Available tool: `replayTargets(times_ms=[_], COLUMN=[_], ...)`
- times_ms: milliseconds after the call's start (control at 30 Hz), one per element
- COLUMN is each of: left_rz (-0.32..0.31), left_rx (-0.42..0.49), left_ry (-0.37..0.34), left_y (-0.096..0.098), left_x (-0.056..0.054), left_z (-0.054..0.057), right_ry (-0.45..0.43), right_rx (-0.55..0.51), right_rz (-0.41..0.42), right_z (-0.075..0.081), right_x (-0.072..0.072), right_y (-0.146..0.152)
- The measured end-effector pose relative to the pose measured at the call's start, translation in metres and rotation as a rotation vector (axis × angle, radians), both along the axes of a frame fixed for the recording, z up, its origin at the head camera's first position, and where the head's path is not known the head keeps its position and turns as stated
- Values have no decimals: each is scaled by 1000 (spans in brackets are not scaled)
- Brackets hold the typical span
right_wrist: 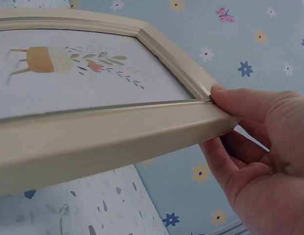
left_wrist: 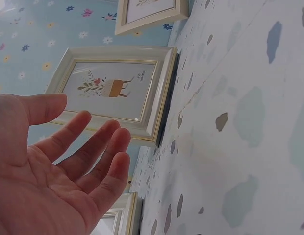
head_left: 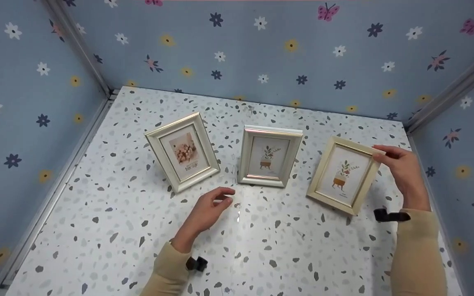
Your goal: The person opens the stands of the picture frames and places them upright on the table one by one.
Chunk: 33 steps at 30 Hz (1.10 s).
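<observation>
Pinched at its upper right corner by my right hand (head_left: 403, 168) is a cream picture frame (head_left: 314, 186) with a potted-plant print. In the right wrist view the thumb (right_wrist: 250, 103) lies on the front of that corner, with fingers behind it. My left hand (head_left: 209, 209) holds nothing, its fingers loosely bent, just below the middle picture frame (head_left: 244, 158). That middle frame is white with gold trim, stands upright and has a similar plant print. Left of it, a white picture frame (head_left: 165, 164) with a photo of pink flowers stands turned at an angle.
The three frames are on a white speckled tabletop (head_left: 237, 255). A blue flower-patterned wall (head_left: 245, 53) rises behind it, with matching panels at left and right. Metal rails (head_left: 82, 49) run along the corners. A dark strap with a small mount (head_left: 389, 216) is on each wrist.
</observation>
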<state>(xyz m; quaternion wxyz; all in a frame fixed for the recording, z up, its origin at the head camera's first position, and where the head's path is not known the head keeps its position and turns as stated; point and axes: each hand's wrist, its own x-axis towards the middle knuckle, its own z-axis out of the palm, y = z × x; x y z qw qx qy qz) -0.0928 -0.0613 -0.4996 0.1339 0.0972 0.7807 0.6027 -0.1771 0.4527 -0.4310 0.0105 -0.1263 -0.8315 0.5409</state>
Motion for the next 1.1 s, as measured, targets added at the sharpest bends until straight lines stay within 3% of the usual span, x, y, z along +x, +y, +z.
replayTargets(times_ms=[67, 267, 433, 500, 700, 900, 1100], left_rz=[3, 5, -13, -18, 7, 3, -19], left_rx=[2, 9, 18, 10, 3, 5, -4], left_ry=[3, 37, 34, 35, 29, 38, 43], left_y=[0, -3, -3, -3, -1, 0, 3], left_x=[1, -5, 0, 0, -7, -8, -9], left_z=[0, -25, 1, 5, -25, -25, -19], right_ry=[33, 135, 205, 244, 306, 408, 525], right_rx=[-44, -253, -268, -285, -333, -466, -652], right_rz=[-5, 0, 13, 18, 10, 50, 209], right_z=[3, 6, 9, 9, 6, 0, -2], right_x=[2, 11, 23, 27, 41, 54, 66], right_y=[-4, -14, -19, -21, -25, -32, -38])
